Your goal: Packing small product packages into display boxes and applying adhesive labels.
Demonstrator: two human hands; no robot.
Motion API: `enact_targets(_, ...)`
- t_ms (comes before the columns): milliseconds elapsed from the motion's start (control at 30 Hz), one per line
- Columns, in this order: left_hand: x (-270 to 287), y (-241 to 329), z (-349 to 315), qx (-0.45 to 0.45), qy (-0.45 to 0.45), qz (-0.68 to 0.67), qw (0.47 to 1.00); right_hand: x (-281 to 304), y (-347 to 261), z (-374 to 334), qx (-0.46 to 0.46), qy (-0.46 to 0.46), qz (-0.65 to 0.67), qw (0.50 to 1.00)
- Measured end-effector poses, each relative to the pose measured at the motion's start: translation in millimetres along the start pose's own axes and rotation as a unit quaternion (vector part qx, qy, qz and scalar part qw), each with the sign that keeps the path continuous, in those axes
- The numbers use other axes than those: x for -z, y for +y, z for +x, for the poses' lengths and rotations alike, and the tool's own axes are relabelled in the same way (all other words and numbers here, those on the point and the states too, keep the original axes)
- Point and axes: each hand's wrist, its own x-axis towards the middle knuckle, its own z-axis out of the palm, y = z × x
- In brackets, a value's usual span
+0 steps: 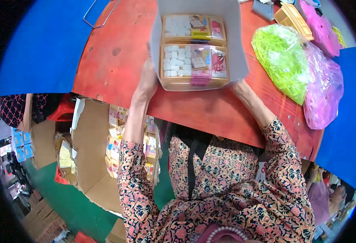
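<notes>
An open-topped carton with pale grey-white walls (pixel 238 44) is between my two hands at the near edge of the red table. Inside lie two stacks of flat orange trays; the far stack (pixel 177 26) and the near stack (pixel 176 60) both show small white blocks beside printed cards under clear film. My left hand (pixel 147 77) grips the carton's left side, its fingers partly hidden along the wall. At the near right corner, my right hand (pixel 238 86) holds the carton, with most of its fingers hidden behind it.
Right of the carton, a bag of yellow-green strips (pixel 281 60) and a pink plastic bag (pixel 323 89) lie on the red table (pixel 109 60), near yellow-orange trays (pixel 293 20). A large cardboard box (pixel 93 150) of similar packs stands below left. A wire frame (pixel 99 16) lies far left.
</notes>
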Motion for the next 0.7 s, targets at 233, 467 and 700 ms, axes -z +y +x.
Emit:
enact_targets(233,-7,4,9,-0.041,0.013,0.035,0.998,-8,-3,0,0.064,-0.034,0.054,0.996)
enact_targets(467,-13,-1,4,-0.033,0.004,0.033,0.999,-5,11,1,0.103,-0.052,0.088,0.989)
enact_targets(700,3,-21,27,-0.056,-0.014,0.028,0.998,6,20,16,0.081,0.018,0.092,0.992)
